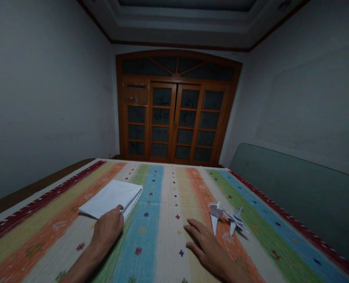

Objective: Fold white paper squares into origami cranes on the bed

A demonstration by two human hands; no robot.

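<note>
My left hand (107,230) rests on the near edge of a stack of white paper sheets (111,197), its fingers curled over the stack's corner. My right hand (206,245) lies flat on the striped cloth (162,220) with its fingers stretched out and holds nothing. Just beyond its fingertips sit two folded white paper figures (226,217), shaped like small birds or planes, side by side on the orange and green stripes.
The multicoloured striped cloth covers a wide flat surface with a dark red border (295,228). A green panel (295,188) runs along the right side by the wall. A wooden glazed double door (174,122) stands at the far end.
</note>
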